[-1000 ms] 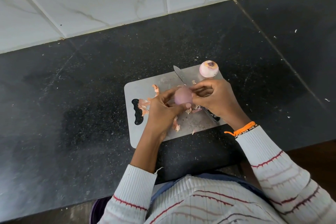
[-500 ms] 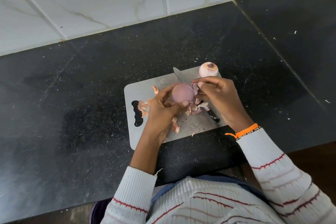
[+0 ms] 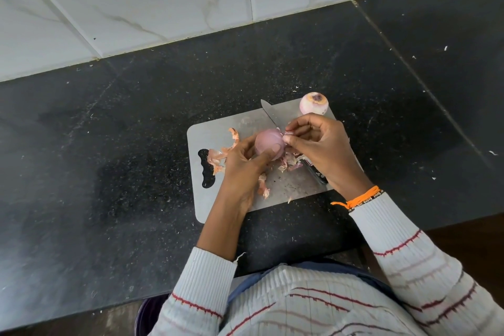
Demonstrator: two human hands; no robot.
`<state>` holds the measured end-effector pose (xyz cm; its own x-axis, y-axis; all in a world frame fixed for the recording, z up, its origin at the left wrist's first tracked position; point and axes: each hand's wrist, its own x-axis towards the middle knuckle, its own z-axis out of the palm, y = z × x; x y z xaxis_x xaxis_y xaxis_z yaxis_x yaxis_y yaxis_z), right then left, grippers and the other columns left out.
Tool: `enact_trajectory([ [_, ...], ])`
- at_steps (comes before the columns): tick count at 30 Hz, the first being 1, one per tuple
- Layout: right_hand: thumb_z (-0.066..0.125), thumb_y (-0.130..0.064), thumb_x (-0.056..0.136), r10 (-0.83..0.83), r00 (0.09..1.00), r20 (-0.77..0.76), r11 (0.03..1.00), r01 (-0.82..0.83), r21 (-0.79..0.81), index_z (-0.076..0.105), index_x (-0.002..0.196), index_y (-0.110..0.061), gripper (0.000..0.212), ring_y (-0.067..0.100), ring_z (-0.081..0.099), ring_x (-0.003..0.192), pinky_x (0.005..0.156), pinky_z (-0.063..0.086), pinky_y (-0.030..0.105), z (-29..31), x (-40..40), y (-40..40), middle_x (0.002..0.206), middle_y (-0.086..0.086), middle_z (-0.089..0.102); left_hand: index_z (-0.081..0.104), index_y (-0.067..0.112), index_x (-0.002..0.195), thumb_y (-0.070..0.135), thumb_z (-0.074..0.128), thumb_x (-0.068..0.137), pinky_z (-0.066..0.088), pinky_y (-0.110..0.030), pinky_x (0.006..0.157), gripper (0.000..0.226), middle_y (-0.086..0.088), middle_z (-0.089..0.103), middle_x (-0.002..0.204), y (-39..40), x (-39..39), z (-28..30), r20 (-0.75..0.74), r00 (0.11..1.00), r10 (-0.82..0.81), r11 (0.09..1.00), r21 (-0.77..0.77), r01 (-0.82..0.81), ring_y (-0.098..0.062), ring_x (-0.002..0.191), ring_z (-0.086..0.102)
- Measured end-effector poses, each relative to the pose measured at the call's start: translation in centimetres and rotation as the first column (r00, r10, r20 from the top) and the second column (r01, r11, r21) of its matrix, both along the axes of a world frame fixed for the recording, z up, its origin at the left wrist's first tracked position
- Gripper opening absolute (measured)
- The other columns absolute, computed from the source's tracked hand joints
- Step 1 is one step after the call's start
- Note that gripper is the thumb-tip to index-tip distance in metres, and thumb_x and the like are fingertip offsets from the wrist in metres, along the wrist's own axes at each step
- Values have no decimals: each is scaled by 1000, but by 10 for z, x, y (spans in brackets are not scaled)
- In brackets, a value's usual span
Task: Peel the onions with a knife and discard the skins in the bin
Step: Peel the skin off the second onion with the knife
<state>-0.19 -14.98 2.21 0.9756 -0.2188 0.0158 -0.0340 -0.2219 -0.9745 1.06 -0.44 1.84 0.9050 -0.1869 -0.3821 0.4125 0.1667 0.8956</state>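
White marble-veined wall tiles back a black speckled stone worktop [image 3: 109,144], on which a grey plastic cutting board [image 3: 215,133] lies. Over the board, the left hand [image 3: 240,166] curls its grip round a pale purple, mostly peeled onion [image 3: 268,143]. The right hand [image 3: 319,147], just beside the onion's right end, pinches a thin strip of skin [image 3: 289,132] there between thumb and fingertips. Judging by this, the strip pulls off rightward, away from the left hand. A steel knife [image 3: 270,114] lies unheld on the board beneath the right hand. Loose orange-pink skins [image 3: 221,154] litter the board; a second peeled onion [image 3: 313,103] sits at its far right corner.
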Motion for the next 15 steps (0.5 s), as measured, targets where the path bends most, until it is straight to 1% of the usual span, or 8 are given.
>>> enact_trajectory([
  [3,67,2,80,-28,999,-33,988,33,153,66,86,-9,13,28,68,84,76,58,44,-2,-1,-1,84,12,67,55,1,117,-1,61,82,53,-38,91,35,-20,62,115,1,0,0,-6,1000,4,1000,-21,-4,-35,106,61],
  [5,63,4,82,-29,998,-51,976,40,215,66,87,-8,13,30,68,87,79,57,46,-3,0,-6,87,14,68,56,2,116,-2,60,83,55,-30,85,33,-17,64,110,3,1,2,16,1000,3,999,-34,-2,-30,100,62],
  [6,60,4,84,-13,999,-53,983,23,183,67,89,-9,16,27,69,89,80,57,45,-4,1,-8,89,11,69,57,5,113,-2,59,83,56,-28,82,31,-13,65,106,4,1,4,28,1000,-1,999,-47,2,-26,96,63],
  [8,56,1,88,26,998,-59,1000,-26,1,70,93,-14,21,17,68,91,84,56,38,-5,1,-9,94,4,71,60,11,108,-4,59,83,55,-25,81,29,-4,66,98,5,1,6,50,999,-2,998,-62,5,-19,93,64],
  [10,56,-7,89,56,997,-55,977,-66,-204,71,100,-15,19,9,65,92,84,53,23,-3,0,-5,97,-1,71,59,13,110,-7,59,83,55,-23,81,34,0,66,97,5,1,8,52,999,5,998,-60,-2,-18,95,63],
  [11,57,-11,90,62,997,-43,965,-71,-253,70,103,-14,19,6,64,92,82,51,15,-1,-1,-3,98,-1,70,59,11,112,-9,59,82,55,-22,80,36,0,65,97,5,1,8,51,999,10,998,-57,-7,-18,96,63],
  [13,61,-17,88,86,996,-23,969,-89,-231,69,106,-14,20,5,63,93,80,49,12,2,-1,0,100,-1,70,58,7,117,-10,61,80,55,-22,80,41,-2,64,101,5,0,9,54,998,14,999,-46,-11,-19,99,61],
  [15,65,-21,85,123,992,-36,981,-127,-145,68,109,-13,25,7,65,95,84,53,20,5,-1,1,103,0,70,58,4,119,-4,65,77,56,-25,80,43,-7,64,104,5,0,10,52,999,14,999,-48,-12,-21,99,62],
])
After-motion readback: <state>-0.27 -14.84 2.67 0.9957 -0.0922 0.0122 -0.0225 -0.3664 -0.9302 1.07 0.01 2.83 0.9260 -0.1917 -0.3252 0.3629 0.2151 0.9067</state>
